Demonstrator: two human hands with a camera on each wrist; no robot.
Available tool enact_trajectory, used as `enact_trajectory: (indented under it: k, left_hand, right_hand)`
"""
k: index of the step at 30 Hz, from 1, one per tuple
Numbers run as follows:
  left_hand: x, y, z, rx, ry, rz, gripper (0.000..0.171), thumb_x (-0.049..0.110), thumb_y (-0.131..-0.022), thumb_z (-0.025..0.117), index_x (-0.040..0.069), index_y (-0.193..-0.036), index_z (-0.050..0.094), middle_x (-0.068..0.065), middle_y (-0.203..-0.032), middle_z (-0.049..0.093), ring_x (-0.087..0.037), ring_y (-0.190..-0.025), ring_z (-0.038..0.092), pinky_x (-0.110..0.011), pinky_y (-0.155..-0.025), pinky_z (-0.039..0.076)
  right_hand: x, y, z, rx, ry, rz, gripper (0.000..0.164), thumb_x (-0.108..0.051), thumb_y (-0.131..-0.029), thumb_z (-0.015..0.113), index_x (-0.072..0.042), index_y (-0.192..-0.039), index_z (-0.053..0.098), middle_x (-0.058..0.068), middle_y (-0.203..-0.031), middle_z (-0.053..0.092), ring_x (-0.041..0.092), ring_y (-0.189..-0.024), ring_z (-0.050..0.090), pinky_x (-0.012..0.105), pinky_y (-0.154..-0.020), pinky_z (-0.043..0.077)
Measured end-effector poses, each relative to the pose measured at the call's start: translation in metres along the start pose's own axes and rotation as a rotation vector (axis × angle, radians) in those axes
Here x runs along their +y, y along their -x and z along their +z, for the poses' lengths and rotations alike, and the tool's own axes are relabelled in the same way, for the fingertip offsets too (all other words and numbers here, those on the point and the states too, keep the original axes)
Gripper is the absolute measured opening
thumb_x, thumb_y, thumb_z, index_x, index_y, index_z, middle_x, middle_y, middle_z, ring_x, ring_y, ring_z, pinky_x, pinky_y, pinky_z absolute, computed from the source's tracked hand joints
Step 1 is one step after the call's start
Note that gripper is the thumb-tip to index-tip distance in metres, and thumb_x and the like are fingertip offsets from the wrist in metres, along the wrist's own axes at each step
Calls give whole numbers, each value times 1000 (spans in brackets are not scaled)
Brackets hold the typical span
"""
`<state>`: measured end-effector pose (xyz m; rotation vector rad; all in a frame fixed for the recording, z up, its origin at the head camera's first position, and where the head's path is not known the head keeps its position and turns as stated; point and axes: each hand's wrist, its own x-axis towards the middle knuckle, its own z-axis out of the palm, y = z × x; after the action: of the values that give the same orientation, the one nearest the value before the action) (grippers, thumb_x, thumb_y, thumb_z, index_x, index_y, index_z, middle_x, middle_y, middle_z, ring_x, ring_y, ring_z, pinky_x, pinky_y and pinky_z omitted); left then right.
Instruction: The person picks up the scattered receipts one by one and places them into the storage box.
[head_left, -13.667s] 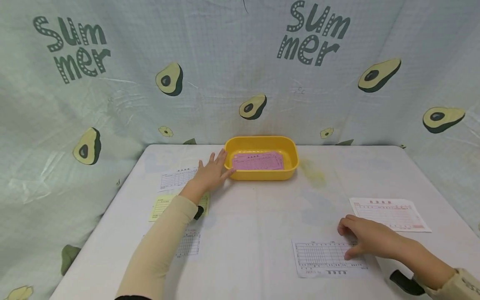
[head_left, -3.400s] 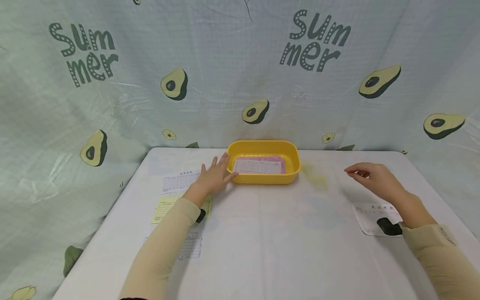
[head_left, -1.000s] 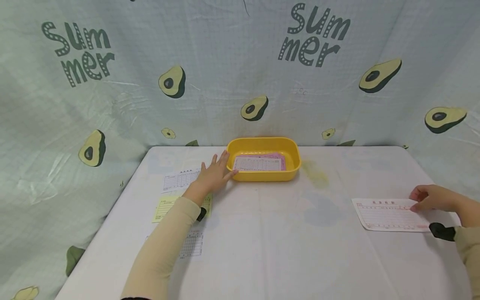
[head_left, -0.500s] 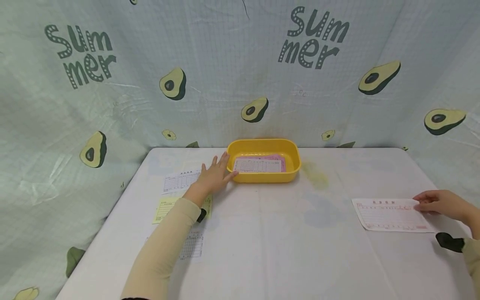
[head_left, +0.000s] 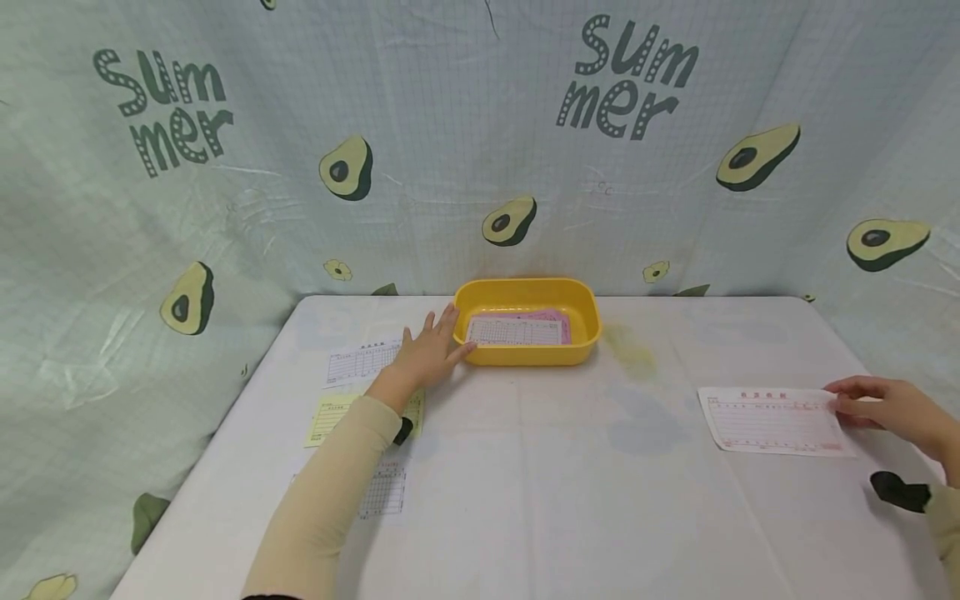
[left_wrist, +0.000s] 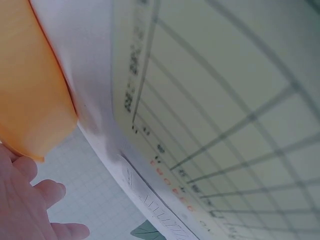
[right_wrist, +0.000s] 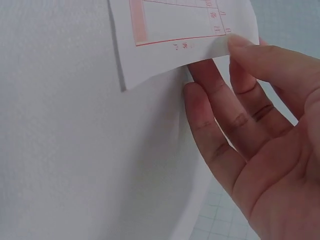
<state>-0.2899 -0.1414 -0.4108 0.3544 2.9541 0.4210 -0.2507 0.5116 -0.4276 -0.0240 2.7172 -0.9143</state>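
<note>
Red-printed slip [head_left: 776, 421] partly hides right fingers [right_wrist: 234, 114].

Red-ruled wht slip [head_left: 776, 421], ylw tray [head_left: 527, 356]

Around the central avocado print [head_left: 509, 221] spreads a pale, finely checked backdrop cloth [head_left: 442, 100], its left "SUMMER" lettering [head_left: 163, 112] well up and to the left of that print, its right "SUMMER" lettering [head_left: 627, 77] above and to the right. To the print's upper left is a larger avocado [head_left: 346, 168], to its upper right a tilted avocado [head_left: 758, 157], while a left flower print [head_left: 337, 270] and a right flower print [head_left: 656, 272] flank it lower down. Below it stretches the white tabletop [head_left: 570, 517], with a yellowish stain [head_left: 628, 348] to its lower right.
</note>
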Motion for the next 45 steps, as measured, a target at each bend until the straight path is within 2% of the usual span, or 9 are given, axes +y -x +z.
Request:
enact_trajectory:
  k: [9, 13, 17, 21, 24, 27, 34, 40, 45]
  left_hand:
    - [0, -1, 0, 1, -3, 4, 84, 60, -107, 33, 8, -165, 2, -7, -172, 0, -39, -156, 2, -72, -117, 5]
    - [1, -1, -1, 1, -6, 5, 84, 60, -107, 33, 8, -165, 2, -7, -172, 0, -40, -156, 3, -72, -117, 5]
    - [2, 0, -1, -4, -1, -1, 84, 60, -107, 33, 8, -165, 2, -7, -172, 0, -39, -156, 2, -71, -117, 5]
    - [3, 2, -2, -13, 2, -6, 84, 59, -108, 33, 7, -165, 2, -7, -172, -1, -39, -156, 2, -71, -117, 4]
    - [3, 2, -2, -11, 3, -6, 84, 59, -108, 34, 7, -165, 3, -7, -172, -1, -39, -156, 2, -71, -117, 4]
    - [2, 2, -1, -4, -2, -4, 83, 59, -108, 34, 7, -165, 3, -8, -172, 0, -40, -156, 3, -71, -117, 4]
    - [2, 2, -1, 3, -7, 0, 84, 60, -107, 33, 7, -165, 3, -8, -172, 0, -40, -156, 2, -72, -117, 5]
    - [2, 2, 0, 6, -3, 3, 84, 59, -108, 34, 6, -165, 3, -8, -172, 1, -40, -155, 4, -72, -116, 5]
    - [3, 2, 0, 1, 11, -2, 84, 59, -107, 34, 7, -165, 2, -7, -172, 0, -40, -155, 3, -72, -117, 4]
  right_hand:
    - [10, -2, 18, 138, -99, -60, 53, -21, -107, 56, 22, -136, 42, 46, -134, 43, -12, -79, 50, 13, -65, 53]
    - [13, -4, 22, 175, -127, -89, 56, -25, -109, 51, 20, -139, 40, 43, -133, 43, -18, -79, 46, 10, -64, 51]
    - [15, -5, 21, 192, -178, -91, 56, -29, -110, 50, 17, -139, 40, 8, -116, 60, -16, -80, 49, 10, -65, 50]
    - [15, -4, 19, 199, -268, -80, 43, -33, -108, 53, 3, -132, 53, -27, -104, 49, -13, -81, 52, 11, -67, 51]
    - [12, -2, 18, 219, -308, -72, 30, -35, -108, 54, -12, -126, 58, -27, -106, 47, -11, -82, 54, 11, -68, 52]
    - [6, -1, 16, 230, -313, -68, 28, -36, -108, 53, -16, -127, 57, -22, -112, 45, -9, -82, 54, 11, -69, 52]
    - [-8, -8, 11, 232, -349, -90, 11, -34, -107, 55, -40, -116, 54, -35, -102, 48, -8, -82, 55, 12, -68, 52]
    - [-26, -14, 6, 253, -372, -110, 13, -32, -107, 56, -42, -114, 55, -33, -98, 53, -9, -82, 56, 11, -68, 52]
    - [-39, -19, 5, 247, -360, -83, 22, -37, -107, 54, -28, -127, 56, -25, -105, 50, -10, -84, 54, 9, -70, 50]
